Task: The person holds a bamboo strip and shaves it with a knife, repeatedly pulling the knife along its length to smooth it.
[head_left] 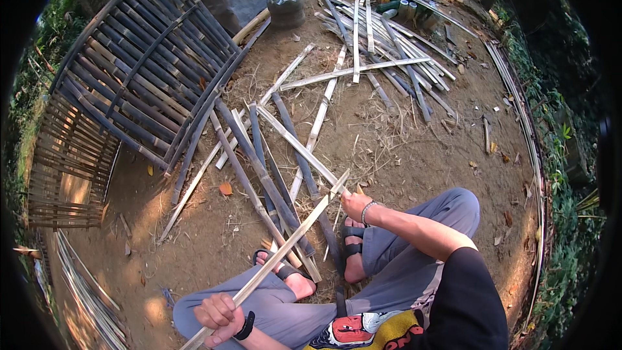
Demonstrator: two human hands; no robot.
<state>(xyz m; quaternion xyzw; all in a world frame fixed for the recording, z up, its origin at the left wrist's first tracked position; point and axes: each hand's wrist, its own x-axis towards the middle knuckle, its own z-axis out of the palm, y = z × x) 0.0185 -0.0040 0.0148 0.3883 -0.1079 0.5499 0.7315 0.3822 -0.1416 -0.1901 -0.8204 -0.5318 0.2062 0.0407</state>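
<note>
A long pale bamboo strip (pixel 285 249) slants from the lower left up toward the middle, across my lap. My left hand (pixel 220 316) is closed around its lower part, with the strip running on past the hand. Near the strip's far end, my right hand (pixel 356 206) is closed. A small tan tip sticks up above its fingers, but the fingers hide what they hold. Just beyond the far end of my strip, another pale bamboo strip (pixel 295 142) leads away up and left. Dark bamboo lengths (pixel 265 175) lie crossed on the ground before my sandalled feet.
A large bamboo slatted frame (pixel 146 68) stands at the left, beside a woven bamboo panel (pixel 68 162). Farther off lies a pile of split bamboo (pixel 402 58). A clear plastic container (pixel 286 8) stands at the back. Thin strips (pixel 91 291) lie at the lower left.
</note>
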